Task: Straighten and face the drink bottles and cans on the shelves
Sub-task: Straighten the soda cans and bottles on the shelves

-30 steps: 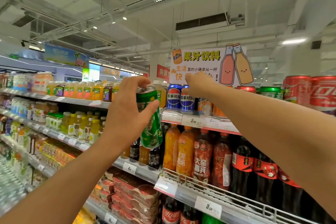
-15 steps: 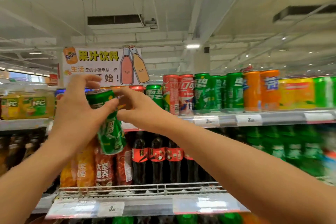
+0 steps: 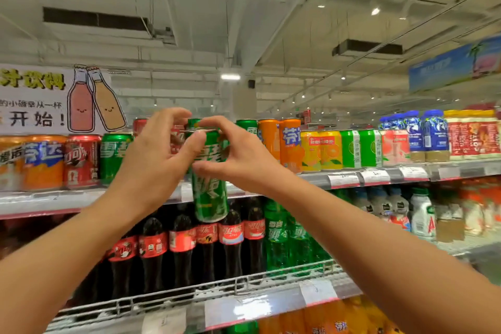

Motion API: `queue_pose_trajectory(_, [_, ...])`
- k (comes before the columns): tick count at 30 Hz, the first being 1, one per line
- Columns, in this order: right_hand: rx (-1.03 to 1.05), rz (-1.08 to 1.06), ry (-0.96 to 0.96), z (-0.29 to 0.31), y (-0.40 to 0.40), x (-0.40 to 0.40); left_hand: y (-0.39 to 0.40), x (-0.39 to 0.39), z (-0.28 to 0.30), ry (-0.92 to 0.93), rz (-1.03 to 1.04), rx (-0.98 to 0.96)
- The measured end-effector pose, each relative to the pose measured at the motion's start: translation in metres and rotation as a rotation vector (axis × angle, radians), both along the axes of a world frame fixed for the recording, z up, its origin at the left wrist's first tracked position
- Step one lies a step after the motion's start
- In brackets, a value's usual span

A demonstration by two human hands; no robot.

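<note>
Here both hands are raised in front of the top shelf [image 3: 311, 177], sharing one tall green can [image 3: 210, 187] that hangs in the air, slightly tilted, in front of the shelf's front edge. The left hand [image 3: 157, 160] wraps the can's upper part from the left, thumb across the label and fingers curled behind the rim. The right hand [image 3: 241, 156] pinches it from the right, index finger arched over the lid and thumb pressed on the label lower down. Behind them the top shelf carries a row of upright cans: orange, red and green ones toward its left end, orange cans [image 3: 282, 141] just right of the hands, then yellow and green ones. On the shelf below stand dark cola bottles [image 3: 181, 249] with red labels and green bottles [image 3: 278, 236] beside them.
</note>
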State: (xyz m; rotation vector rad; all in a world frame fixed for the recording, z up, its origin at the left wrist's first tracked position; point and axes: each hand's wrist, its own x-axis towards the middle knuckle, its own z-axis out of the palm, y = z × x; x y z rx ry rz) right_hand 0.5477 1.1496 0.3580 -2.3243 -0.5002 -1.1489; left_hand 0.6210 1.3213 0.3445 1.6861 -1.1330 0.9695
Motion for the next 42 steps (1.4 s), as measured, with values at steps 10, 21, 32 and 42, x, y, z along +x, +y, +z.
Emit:
queue_pose_trajectory(10, [-0.115,-0.115,0.124,0.050,-0.064,-0.003,-0.004,0.059,-0.093,0.045,0.595,0.396])
queue_pose_trajectory(21, [-0.327,-0.232,-0.006,0.101,-0.046,0.041,-0.004,0.075,-0.113,-0.010,0.679,0.427])
queue_pose_trajectory(32, [-0.426,-0.260,0.177,0.098,-0.063,0.072,-0.006,0.076,-0.115,-0.041,0.680,0.376])
queue_pose_trajectory(42, [-0.804,-0.621,0.038,0.096,-0.078,0.097,-0.009,0.083,-0.120,-0.081,0.699,0.340])
